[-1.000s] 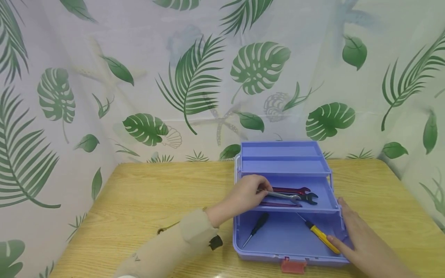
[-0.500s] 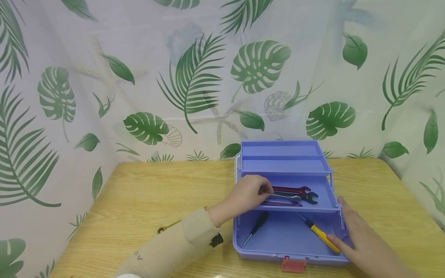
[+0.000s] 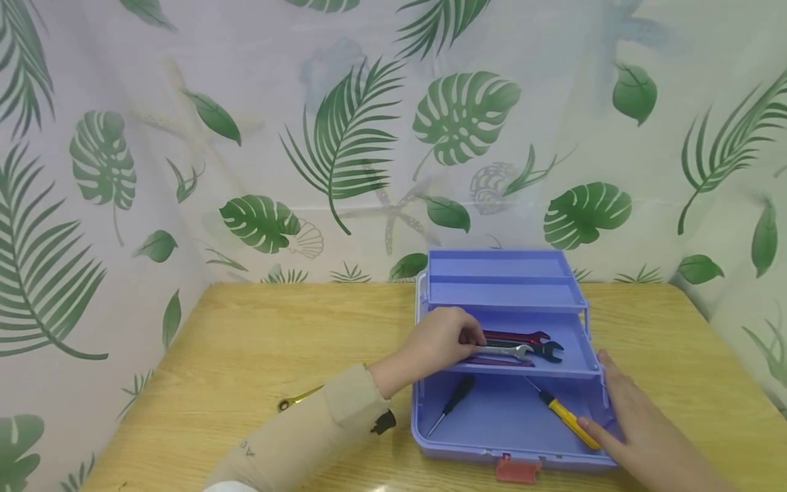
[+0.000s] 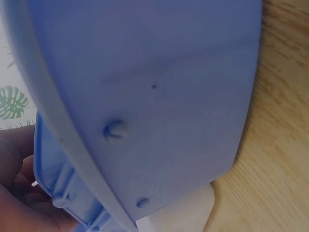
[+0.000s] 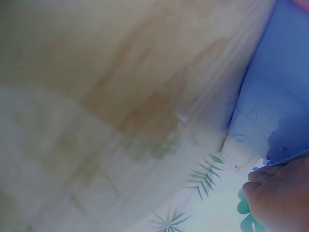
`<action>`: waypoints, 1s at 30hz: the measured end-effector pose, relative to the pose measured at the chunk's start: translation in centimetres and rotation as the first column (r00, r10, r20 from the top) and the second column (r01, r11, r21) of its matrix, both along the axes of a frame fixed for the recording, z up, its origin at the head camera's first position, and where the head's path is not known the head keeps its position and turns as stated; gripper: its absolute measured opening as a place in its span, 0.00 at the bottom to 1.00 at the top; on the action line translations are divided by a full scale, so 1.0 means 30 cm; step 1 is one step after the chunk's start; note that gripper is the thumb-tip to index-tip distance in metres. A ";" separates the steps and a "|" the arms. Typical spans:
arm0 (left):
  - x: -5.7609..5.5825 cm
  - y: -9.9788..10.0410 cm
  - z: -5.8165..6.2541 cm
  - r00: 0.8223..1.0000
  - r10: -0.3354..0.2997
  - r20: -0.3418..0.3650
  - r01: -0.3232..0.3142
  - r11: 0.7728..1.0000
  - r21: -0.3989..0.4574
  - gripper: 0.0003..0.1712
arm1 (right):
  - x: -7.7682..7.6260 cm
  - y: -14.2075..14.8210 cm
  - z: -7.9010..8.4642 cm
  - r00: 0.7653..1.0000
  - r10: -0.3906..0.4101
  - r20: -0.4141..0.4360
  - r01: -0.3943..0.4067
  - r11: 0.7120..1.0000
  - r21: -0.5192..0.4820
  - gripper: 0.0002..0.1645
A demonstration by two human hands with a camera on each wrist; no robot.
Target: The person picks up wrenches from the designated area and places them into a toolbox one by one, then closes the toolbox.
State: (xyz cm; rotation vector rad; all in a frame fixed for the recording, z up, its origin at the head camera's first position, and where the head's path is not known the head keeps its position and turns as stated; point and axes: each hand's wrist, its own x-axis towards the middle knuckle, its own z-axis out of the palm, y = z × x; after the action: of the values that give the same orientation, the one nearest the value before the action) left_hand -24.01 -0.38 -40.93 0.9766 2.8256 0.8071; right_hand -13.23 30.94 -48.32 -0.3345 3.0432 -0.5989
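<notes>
In the head view, my left hand is over the middle tray of a purple-blue toolbox. Its thumb and fingers pinch one end of a silver open-end wrench, whose jaw end points right. Beside that wrench lie a red wrench, a black wrench and a purple wrench. My right hand holds the toolbox's right wall, fingers along the outside and thumb over the rim. That thumb is by the handle of a yellow screwdriver. In the left wrist view, the toolbox side hides most of the work.
A black-handled screwdriver lies in the bottom compartment. The divided upper tray stands raised at the back. A red latch hangs at the front. On the wooden table, a gold-coloured wrench lies partly behind my left sleeve.
The silver wrench has turned in my left fingers, from a tilted, edge-on look to lying flatter among the other wrenches. My right hand stays where it was.
</notes>
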 end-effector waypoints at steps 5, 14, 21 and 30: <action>-0.002 0.007 -0.004 1.000 -0.008 0.010 0.008 1.000 0.010 0.04 | 0.004 0.004 -0.003 1.000 -0.010 0.009 0.010 1.000 0.010 0.64; -0.004 -0.011 -0.003 0.994 -0.055 0.096 0.042 0.991 0.126 0.03 | 0.009 0.010 -0.007 1.000 -0.015 0.020 0.015 1.000 0.005 0.64; -0.005 -0.045 -0.001 0.987 -0.082 0.141 0.055 0.981 0.185 0.04 | 0.016 0.008 -0.007 1.000 -0.011 0.002 0.011 1.000 -0.016 0.64; -0.002 -0.099 0.020 0.985 -0.098 0.142 0.063 0.971 0.231 0.05 | 0.014 0.001 -0.007 0.999 0.010 -0.039 -0.013 0.996 -0.089 0.64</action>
State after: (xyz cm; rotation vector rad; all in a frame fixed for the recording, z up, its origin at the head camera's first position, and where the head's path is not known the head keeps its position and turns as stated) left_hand -24.05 -3.36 -40.34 1.0007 2.5892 1.1601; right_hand -12.82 30.98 -48.53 -0.3698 3.0552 -0.7381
